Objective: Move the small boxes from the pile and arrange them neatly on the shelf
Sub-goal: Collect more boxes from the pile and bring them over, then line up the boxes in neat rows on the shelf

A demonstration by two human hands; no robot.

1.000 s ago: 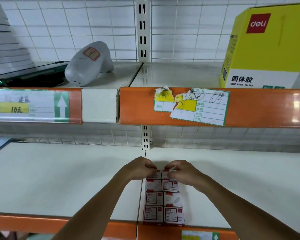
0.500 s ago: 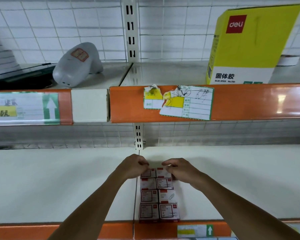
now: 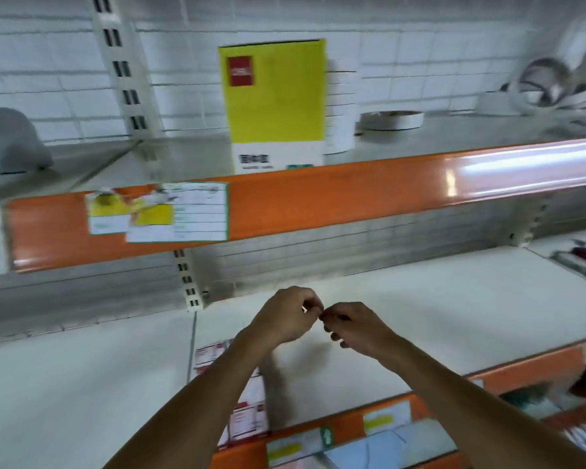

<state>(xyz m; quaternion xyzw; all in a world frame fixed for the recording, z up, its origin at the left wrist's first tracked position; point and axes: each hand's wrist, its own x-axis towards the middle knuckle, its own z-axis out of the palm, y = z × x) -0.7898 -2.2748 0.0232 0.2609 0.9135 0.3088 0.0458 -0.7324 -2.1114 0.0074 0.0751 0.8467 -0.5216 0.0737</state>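
Both hands had lifted off the small boxes and the view swung right. Left hand and right hand met mid-frame, fingers curled, holding nothing visible (blurred). White, red-labelled boxes lay lower centre on the shelf.

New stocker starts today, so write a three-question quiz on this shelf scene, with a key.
1. True or false: the left hand or the right hand grips one of the small boxes.
2. The yellow box stands on: A) the upper shelf, B) the shelf with the small boxes, C) the floor.
3. Fill in: the price strip along the upper shelf's front edge is coloured ___.
Key: 1 false; 2 A; 3 orange.
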